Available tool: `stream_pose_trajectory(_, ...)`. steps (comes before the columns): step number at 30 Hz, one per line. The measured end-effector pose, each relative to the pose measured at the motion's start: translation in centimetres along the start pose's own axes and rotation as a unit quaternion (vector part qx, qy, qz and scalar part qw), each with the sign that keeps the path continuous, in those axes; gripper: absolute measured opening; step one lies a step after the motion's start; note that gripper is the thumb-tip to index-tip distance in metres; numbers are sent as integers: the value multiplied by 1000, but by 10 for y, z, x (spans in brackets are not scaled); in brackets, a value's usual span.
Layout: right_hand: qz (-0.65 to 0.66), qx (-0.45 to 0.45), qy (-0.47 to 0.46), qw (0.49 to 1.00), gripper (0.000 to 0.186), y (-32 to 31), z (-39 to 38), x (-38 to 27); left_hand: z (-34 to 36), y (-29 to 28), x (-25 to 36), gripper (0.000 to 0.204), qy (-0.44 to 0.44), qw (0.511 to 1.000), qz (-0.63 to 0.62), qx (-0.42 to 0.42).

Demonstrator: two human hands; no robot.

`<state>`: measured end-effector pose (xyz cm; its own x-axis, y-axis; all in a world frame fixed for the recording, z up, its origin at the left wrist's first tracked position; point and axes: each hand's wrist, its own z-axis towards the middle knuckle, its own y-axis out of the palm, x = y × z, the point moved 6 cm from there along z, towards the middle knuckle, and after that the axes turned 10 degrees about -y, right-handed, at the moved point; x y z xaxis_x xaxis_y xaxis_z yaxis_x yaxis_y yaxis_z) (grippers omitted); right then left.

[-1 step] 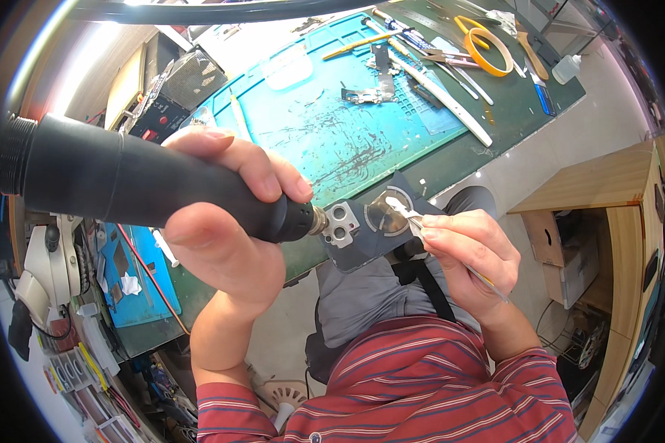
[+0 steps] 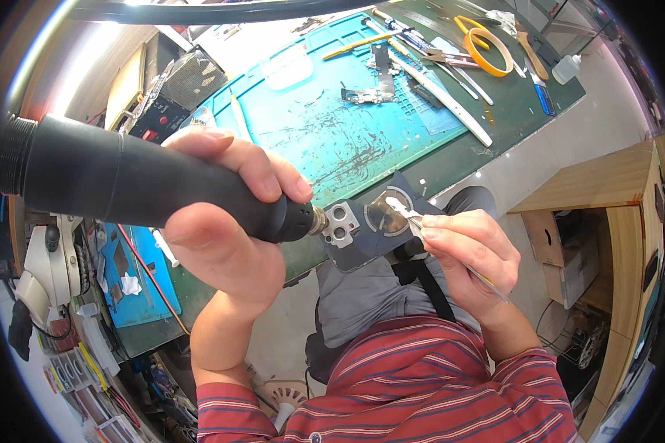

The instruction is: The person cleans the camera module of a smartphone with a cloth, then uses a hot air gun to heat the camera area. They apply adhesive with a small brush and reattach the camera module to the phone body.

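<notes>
My left hand (image 2: 233, 247) is wrapped round the black barrel of a hot air gun (image 2: 111, 176). Its metal nozzle points at the camera end of a dark phone back panel (image 2: 351, 256), which overhangs the bench's front edge above my lap. A silver camera plate (image 2: 340, 225) with round openings sits on the panel, close to the nozzle. Farther right, a pale ring surrounds a brownish circle (image 2: 377, 215). In my right hand (image 2: 476, 258) are thin tweezers (image 2: 486, 280), their tips at a white wad (image 2: 396, 204) lying against that circle. What supports the panel cannot be seen.
A scuffed blue work mat (image 2: 310, 125) covers much of the green bench. Toward the back right lie a roll of orange tape (image 2: 489, 53), several hand tools and a white strip (image 2: 451, 105). A wooden cabinet (image 2: 621, 184) stands at right, a microscope-like stand (image 2: 48, 269) at left.
</notes>
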<state>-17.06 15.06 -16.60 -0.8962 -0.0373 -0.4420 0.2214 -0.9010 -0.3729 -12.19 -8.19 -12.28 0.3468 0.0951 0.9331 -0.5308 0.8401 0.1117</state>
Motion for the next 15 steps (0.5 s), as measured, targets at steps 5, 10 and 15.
stream_pose_trajectory(5, 2, 2, 1, 1000, 32, 0, 0, 0, 0, 0, 0, 78, 1, 1000, -7, -4)
stream_pose_trajectory(10, 1, 0, 0, 1000, 31, 1, 0, 1, 0, -1, -1, 78, -5, 1000, -8, 0)
stream_pose_trajectory(15, -2, 4, -5, 1000, 31, 1, 0, 0, 0, 0, 1, 78, -8, 1000, -5, 1)
